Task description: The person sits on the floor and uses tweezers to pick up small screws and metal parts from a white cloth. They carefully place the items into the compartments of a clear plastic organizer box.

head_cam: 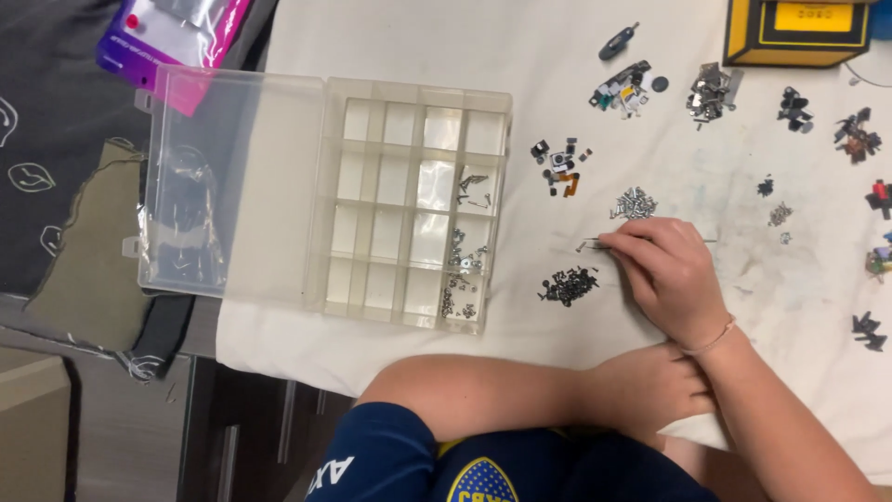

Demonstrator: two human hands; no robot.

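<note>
Head view, right hand (671, 279) palm down, pinching tweezers (599, 244), left hand (650, 386) tucked under

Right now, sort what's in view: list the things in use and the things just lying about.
In use:
right hand
tweezers
small screw piles
clear compartment box with screws in its right column

Lying about:
yellow box
purple packet
dark parts piles
small black tool

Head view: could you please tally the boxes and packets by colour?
Clear plastic compartment box: 1
Yellow-and-black box: 1
Purple-and-pink packet: 1
Total: 3
</note>
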